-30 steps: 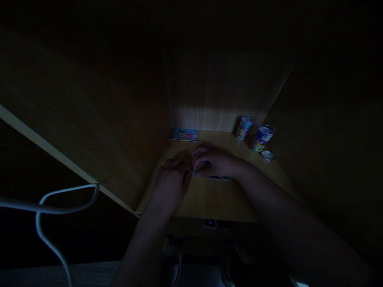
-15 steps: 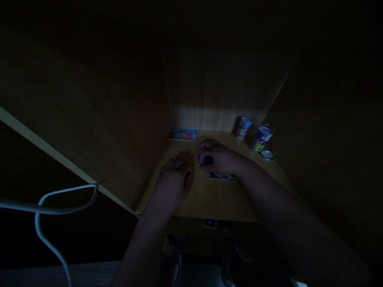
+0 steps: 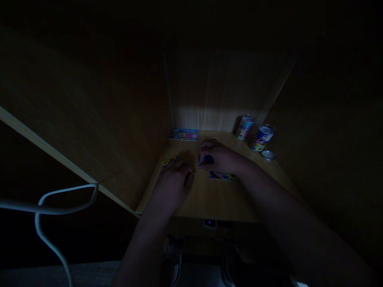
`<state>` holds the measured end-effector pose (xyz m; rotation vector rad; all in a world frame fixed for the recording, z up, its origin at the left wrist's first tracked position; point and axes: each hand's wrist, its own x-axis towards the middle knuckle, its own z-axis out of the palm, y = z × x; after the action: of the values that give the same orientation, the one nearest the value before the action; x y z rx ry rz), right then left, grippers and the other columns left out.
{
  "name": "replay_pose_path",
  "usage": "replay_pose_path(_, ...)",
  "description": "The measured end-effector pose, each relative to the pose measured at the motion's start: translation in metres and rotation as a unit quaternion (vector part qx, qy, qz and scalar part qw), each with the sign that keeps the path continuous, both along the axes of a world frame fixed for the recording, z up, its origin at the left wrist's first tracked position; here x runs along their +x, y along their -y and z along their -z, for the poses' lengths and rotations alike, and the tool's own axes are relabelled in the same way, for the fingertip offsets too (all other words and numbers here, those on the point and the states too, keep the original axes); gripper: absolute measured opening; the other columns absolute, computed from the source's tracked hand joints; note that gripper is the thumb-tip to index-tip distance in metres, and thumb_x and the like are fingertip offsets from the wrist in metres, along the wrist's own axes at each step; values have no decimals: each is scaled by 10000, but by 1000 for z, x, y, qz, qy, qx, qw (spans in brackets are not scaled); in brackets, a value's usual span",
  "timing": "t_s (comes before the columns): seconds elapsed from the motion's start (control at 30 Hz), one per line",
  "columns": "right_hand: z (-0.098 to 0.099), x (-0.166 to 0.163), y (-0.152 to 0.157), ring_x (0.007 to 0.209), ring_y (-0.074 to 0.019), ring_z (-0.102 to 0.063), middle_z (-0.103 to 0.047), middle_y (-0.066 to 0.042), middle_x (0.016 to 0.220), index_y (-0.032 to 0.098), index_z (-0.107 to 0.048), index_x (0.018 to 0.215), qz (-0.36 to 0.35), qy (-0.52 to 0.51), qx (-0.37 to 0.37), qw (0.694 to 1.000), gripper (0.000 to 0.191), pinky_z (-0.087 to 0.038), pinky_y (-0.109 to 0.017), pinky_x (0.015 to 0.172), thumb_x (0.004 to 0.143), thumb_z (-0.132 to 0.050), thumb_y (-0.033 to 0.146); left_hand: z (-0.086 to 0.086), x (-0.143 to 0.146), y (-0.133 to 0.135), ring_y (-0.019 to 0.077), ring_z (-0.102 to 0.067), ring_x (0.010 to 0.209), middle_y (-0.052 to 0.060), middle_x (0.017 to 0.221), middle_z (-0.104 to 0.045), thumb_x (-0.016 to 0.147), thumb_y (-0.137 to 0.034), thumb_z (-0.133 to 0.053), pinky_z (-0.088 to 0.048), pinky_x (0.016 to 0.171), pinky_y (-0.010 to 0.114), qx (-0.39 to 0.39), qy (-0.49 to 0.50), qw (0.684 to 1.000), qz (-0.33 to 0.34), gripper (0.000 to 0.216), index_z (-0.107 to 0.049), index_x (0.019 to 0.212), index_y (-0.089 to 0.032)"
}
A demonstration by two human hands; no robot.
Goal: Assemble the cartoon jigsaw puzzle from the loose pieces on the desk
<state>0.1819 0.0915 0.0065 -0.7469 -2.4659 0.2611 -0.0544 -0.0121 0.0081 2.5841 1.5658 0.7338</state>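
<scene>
The scene is very dark. My right hand (image 3: 220, 156) hovers over the wooden desk (image 3: 215, 199), fingers pinched on a small blue jigsaw piece (image 3: 206, 160). Just below it lies a joined strip of colourful puzzle pieces (image 3: 224, 176). My left hand (image 3: 175, 179) rests on the desk to the left with fingers curled down; a small yellow piece (image 3: 165, 162) lies by its fingertips. Whether the left hand holds anything stays hidden.
A finished cartoon puzzle strip (image 3: 184, 134) lies at the back of the desk against the wall. Two printed tins (image 3: 243, 127) (image 3: 261, 138) and a round lid (image 3: 267, 154) stand at back right. Wooden panels enclose the desk. A white cable (image 3: 50, 207) loops at left.
My right hand has lifted away from my left hand, up and to the right, carrying the blue piece and uncovering the puzzle strip below it. The left hand has barely shifted.
</scene>
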Motion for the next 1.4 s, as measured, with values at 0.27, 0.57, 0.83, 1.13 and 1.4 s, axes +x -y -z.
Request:
replay_pose_path(0.27,-1,0,1,1159,-248,-664,-715,-51,1157,266,-792,986,-23,17,-7,1000,162,-497,-435,1055,856,-886,237,0,1,0,293,-659,1031,69,1034,-718,1011,-156,-682,-521,945,446,5,8,1000,9,106,-725,936,-216)
replay_pose_path(0.57,2,-1,1,1119,-239,-675,-714,-64,1139,228,-784,955,-23,6,-15,1000,146,-505,-427,1032,853,-888,222,-1,0,0,292,-666,1035,71,1042,-719,1010,-163,-685,-528,952,454,1,3,1000,7,92,-737,955,-213)
replay_pose_path(0.83,-6,4,-3,1107,-246,-679,-745,-68,1077,229,-802,973,-22,-10,2,1000,78,-507,-442,1025,907,-844,225,0,0,0,290,-663,1027,72,1037,-719,1011,-163,-694,-531,943,443,5,5,1000,3,92,-739,941,-203)
replay_pose_path(1.13,-1,1,0,1103,-216,-686,-742,-53,1105,250,-822,964,-31,-20,8,999,363,-526,-424,1030,848,-658,-52,-9,8,19,251,-682,944,55,956,-725,1013,-98,-651,-521,882,397,-42,52,997,31,151,-711,911,-191)
replay_pose_path(1.4,-5,8,-8,1028,-224,-691,-748,-66,1002,224,-789,921,27,-58,33,997,237,-548,-405,967,905,-655,29,-35,44,71,204,-677,932,8,938,-717,1059,-201,-674,-515,821,334,-111,68,971,202,141,-669,919,-212)
